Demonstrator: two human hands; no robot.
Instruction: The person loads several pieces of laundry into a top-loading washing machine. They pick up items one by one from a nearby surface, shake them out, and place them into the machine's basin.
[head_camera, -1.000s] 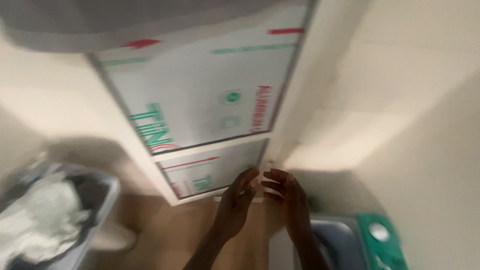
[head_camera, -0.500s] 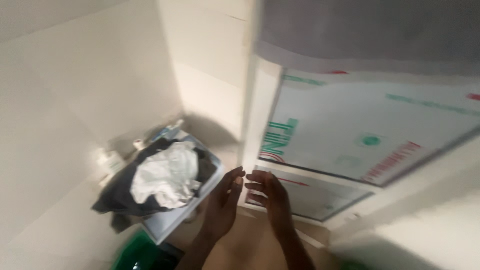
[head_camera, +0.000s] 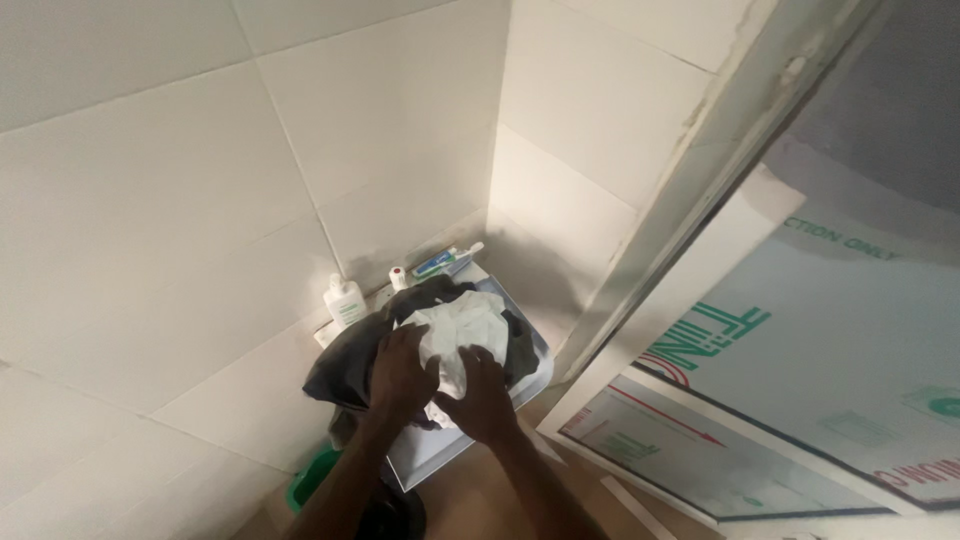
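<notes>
Both hands rest on a heap of laundry. The left hand lies palm down on the dark garment, its fingers spread and reaching the edge of the white cloth. The right hand sits just beside it, pressed onto the lower part of the same white cloth with fingers curled into the fabric; whether it has truly gripped a fold cannot be told. The white cloth is crumpled on top of the heap, between the two hands and just beyond their fingertips, and the dark garment spreads under it and hangs over the edge on the left hand's side.

The heap fills a pale blue-grey basin, whose rim shows below the right wrist. Beyond the fingertips, against the tiled wall, stand a white pump bottle, a small red-capped container and a blue and white tube lying flat. Below the left forearm a green bucket peeks out. To the right hand's side leans a white-framed door with printed protective film.
</notes>
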